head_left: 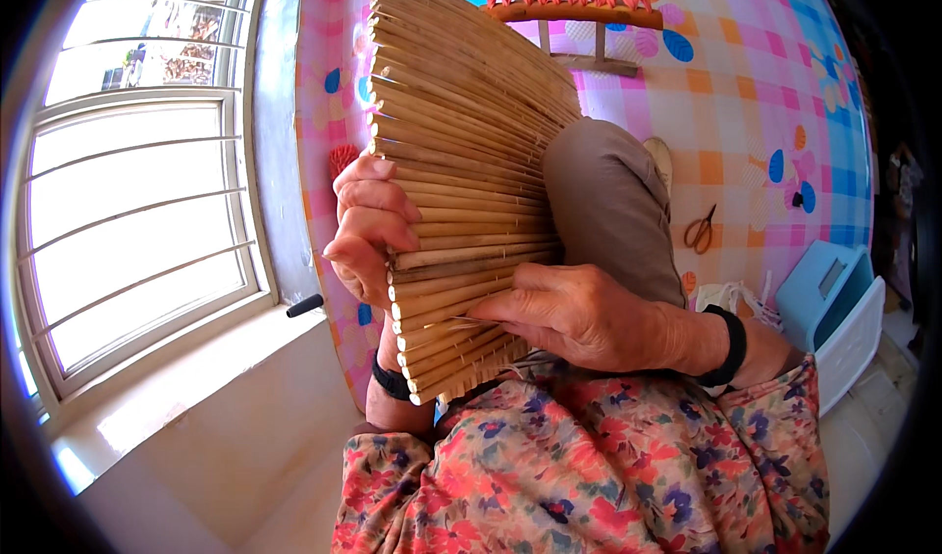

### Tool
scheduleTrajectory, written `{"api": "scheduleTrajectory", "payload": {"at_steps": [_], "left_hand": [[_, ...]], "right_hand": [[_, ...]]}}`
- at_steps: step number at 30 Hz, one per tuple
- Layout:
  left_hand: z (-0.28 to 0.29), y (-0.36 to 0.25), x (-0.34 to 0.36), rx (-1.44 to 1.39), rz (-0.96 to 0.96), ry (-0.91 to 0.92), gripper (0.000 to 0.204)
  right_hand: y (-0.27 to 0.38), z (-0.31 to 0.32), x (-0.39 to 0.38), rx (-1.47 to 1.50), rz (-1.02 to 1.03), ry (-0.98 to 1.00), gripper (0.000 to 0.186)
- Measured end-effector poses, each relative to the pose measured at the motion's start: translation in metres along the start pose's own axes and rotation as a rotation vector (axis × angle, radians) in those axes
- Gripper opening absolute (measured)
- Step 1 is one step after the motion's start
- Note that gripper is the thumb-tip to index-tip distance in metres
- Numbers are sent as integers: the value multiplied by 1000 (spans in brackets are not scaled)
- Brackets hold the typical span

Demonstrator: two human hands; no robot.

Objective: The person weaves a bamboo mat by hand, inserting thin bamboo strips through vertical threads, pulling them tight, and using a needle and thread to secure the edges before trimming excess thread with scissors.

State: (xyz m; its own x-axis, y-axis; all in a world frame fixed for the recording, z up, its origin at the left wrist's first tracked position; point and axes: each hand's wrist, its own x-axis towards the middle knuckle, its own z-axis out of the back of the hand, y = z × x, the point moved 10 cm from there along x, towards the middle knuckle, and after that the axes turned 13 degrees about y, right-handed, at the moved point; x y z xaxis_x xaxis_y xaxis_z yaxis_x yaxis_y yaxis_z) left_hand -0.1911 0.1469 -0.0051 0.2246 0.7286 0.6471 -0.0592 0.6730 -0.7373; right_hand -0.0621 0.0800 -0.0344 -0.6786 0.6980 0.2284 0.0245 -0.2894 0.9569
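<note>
The stick mat [461, 176] spans the space in front of the person's torso, running from near it to the far side. The left hand [371, 225] is at its left edge; the right hand [579, 314] lies over its near part. A knee [603, 166] is just right of the mat, with scissors [700, 230] on the floor farther right. A woven seat [579, 12] stands beyond, a bin [827, 294] far right, a barred window [137, 230] far left.
</note>
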Motion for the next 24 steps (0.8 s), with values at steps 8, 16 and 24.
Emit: {"api": "scheduleTrajectory", "payload": {"at_steps": [8, 16, 24], "left_hand": [[3, -1, 0, -6, 22, -21, 61], [2, 0, -2, -29, 31, -30, 60], [7, 1, 1, 12, 52, 4, 61]], "right_hand": [[4, -2, 1, -28, 15, -28, 24], [-1, -7, -2, 43, 4, -21, 25], [2, -11, 6, 59, -8, 11, 26]]}}
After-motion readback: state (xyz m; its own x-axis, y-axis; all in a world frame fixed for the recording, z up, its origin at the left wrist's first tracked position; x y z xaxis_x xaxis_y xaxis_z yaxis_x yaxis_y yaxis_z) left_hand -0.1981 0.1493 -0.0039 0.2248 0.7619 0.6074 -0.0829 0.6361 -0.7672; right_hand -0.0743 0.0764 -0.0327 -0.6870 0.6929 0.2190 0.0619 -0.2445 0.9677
